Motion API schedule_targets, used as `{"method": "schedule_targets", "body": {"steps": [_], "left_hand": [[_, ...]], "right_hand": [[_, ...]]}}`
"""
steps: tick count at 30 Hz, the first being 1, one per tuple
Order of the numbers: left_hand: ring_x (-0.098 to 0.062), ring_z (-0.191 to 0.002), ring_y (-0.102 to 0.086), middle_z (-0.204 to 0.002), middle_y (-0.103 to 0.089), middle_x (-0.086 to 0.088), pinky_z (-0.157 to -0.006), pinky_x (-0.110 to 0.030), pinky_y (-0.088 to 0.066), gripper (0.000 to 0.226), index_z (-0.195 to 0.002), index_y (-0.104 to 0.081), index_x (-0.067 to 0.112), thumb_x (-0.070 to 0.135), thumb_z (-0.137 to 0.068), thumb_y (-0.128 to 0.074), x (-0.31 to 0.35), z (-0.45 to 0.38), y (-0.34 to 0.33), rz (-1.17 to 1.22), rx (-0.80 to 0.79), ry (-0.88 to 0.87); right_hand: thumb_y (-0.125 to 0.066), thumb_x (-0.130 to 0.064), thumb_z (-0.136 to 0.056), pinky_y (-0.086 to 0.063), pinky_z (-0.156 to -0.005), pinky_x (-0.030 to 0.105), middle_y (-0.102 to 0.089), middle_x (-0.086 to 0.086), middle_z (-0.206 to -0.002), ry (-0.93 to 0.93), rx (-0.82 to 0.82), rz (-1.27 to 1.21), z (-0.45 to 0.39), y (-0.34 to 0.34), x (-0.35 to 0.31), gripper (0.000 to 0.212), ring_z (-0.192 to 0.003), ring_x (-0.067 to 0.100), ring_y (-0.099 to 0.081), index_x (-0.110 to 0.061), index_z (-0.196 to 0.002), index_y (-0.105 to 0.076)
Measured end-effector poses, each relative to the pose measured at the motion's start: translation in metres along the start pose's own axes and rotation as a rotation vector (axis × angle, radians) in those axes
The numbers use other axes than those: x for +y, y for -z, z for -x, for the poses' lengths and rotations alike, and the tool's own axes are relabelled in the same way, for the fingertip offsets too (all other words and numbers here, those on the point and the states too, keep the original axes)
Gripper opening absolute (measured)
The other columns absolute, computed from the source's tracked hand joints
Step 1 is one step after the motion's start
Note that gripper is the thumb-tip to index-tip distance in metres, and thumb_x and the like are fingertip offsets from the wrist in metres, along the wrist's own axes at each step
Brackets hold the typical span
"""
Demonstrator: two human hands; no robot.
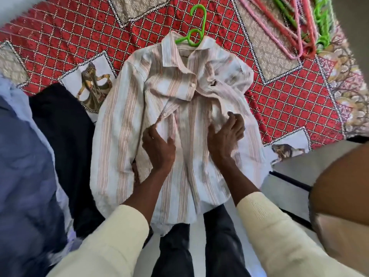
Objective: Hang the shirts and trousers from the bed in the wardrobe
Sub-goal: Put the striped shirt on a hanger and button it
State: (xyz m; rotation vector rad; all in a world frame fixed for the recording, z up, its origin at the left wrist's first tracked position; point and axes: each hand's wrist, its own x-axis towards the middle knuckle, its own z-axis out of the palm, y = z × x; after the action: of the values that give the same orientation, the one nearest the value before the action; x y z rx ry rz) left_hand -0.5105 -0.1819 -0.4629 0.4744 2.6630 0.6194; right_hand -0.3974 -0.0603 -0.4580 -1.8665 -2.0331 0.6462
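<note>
A striped shirt [175, 120] lies front-up at the middle of the red bedspread [79, 37], a green hanger [194, 27] poking from its collar at twelve o'clock. The left hand [157, 148] and right hand [225, 136] rest on its front, fingers loosely spread. Spare hangers [299, 27] lie at one o'clock, dark trousers [65, 136] at nine.

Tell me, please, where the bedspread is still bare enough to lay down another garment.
Free: the red bedspread left of the green hanger, above the dark garment; a smaller patch right of the striped shirt. Crowded: the hanger pile at upper right, and the blue garment at left.
</note>
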Motion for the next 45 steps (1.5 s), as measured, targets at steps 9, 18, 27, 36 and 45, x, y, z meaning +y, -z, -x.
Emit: {"method": "schedule_targets", "body": {"steps": [9, 18, 27, 36, 45], "left_hand": [[-0.034, -0.129, -0.042, -0.141, -0.046, -0.014, -0.106, -0.047, -0.039, 0.06, -0.142, -0.046, 0.015, 0.021, -0.086, -0.068, -0.024, 0.099, -0.02, -0.14, -0.466, -0.749], [-0.039, -0.15, 0.004, -0.163, 0.008, -0.016, -0.119, -0.055, -0.005, 0.077, -0.157, -0.007, 0.026, 0.053, -0.097, -0.047, -0.031, 0.13, -0.05, -0.556, -0.631, -0.663], [-0.041, -0.108, -0.055, -0.114, -0.061, -0.022, -0.091, -0.048, -0.047, 0.036, -0.115, -0.065, 0.001, 0.01, -0.085, -0.048, -0.038, 0.153, -0.012, 0.011, -0.232, -0.346], [-0.037, -0.119, -0.055, -0.136, -0.054, -0.016, -0.097, -0.044, -0.047, 0.054, -0.135, -0.049, 0.005, 0.023, -0.087, -0.065, -0.125, 0.142, 0.031, 0.007, -0.212, 0.467], [-0.041, -0.12, -0.044, -0.132, -0.046, -0.022, -0.098, -0.05, -0.035, 0.053, -0.136, -0.043, 0.006, 0.024, -0.09, -0.062, -0.131, 0.184, 0.035, -0.425, 0.057, -0.142]], "right_hand": [[-0.054, -0.011, -0.087, -0.026, -0.109, 0.05, -0.035, 0.02, -0.148, -0.202, -0.319, 0.362, 0.091, 0.027, 0.085, 0.062, -0.133, 0.038, -0.033, -0.002, -0.144, -0.032], [-0.037, -0.004, -0.086, -0.038, -0.096, 0.044, -0.06, 0.02, -0.116, -0.163, -0.111, 0.04, 0.11, 0.077, 0.111, 0.041, -0.109, 0.039, -0.054, 0.0, -0.124, -0.051], [-0.05, -0.005, -0.086, -0.046, -0.07, 0.038, -0.061, 0.016, -0.103, 0.361, -0.723, 0.282, 0.204, 0.097, 0.143, 0.033, -0.094, 0.038, -0.058, -0.008, -0.118, -0.059], [-0.056, -0.018, -0.094, -0.043, -0.094, 0.045, -0.047, 0.018, -0.137, 0.236, -0.605, 0.065, 0.182, 0.063, 0.114, 0.048, -0.122, 0.037, -0.044, -0.004, -0.138, -0.043], [-0.047, -0.005, -0.091, -0.047, -0.085, 0.039, -0.056, 0.019, -0.122, 0.213, -0.584, 0.18, 0.172, 0.055, 0.107, 0.032, -0.107, 0.038, -0.056, -0.003, -0.121, -0.056]]}}
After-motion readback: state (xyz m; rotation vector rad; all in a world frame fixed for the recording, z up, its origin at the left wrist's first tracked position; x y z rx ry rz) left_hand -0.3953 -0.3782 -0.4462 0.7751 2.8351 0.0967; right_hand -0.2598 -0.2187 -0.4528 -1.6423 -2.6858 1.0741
